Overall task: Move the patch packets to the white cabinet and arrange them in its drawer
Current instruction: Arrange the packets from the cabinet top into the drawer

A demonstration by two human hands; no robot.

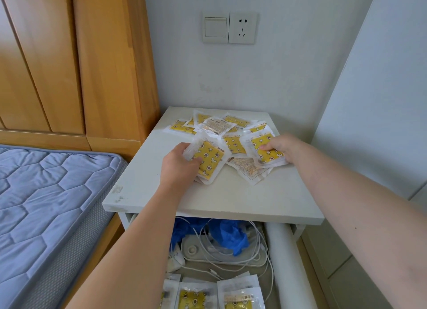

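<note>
Drawer [194,269] half hidden (under cabinet top [231,193]), packets [193,296] cropped below.

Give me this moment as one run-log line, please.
left hand: grips packet stack | right hand: pinches packet | cabinet top: loose packets | drawer: open, stored packets inside
</note>
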